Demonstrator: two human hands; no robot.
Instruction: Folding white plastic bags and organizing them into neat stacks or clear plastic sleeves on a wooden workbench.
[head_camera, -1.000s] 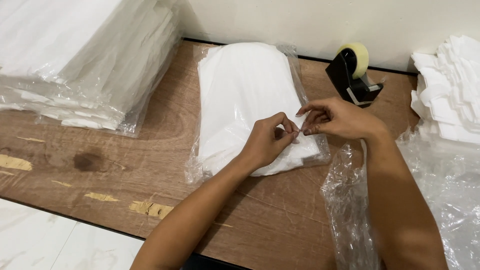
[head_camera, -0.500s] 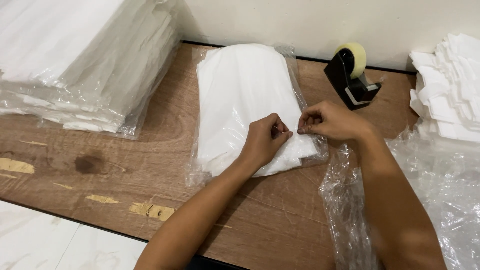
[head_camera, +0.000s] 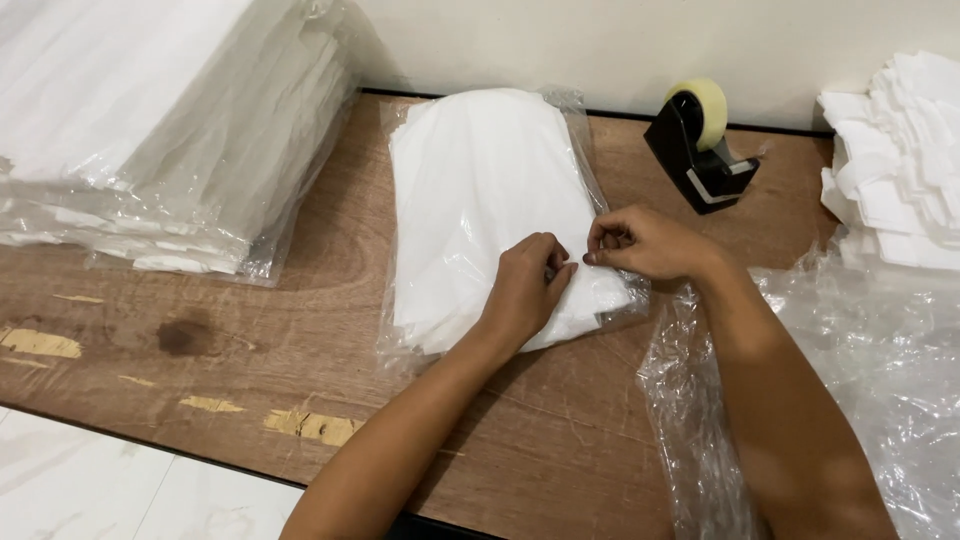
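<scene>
A clear plastic bag filled with folded white cloth (head_camera: 480, 200) lies on the wooden table (head_camera: 250, 330). My left hand (head_camera: 525, 290) rests on the bag's near right end, fingers curled and pinching the plastic flap. My right hand (head_camera: 640, 242) is just to its right, fingertips pinched together at the same spot on the bag's edge. The two hands nearly touch. Whether a piece of tape is between the fingers cannot be made out.
A black tape dispenser with a clear roll (head_camera: 702, 140) stands at the back right. A tall stack of bagged white cloth (head_camera: 150, 130) fills the left. Loose folded white pieces (head_camera: 900, 170) lie far right, and crumpled empty clear bags (head_camera: 860, 400) spread under my right arm.
Both hands have shifted slightly left and closer together on the bag's right edge; the bag itself has stayed in place.
</scene>
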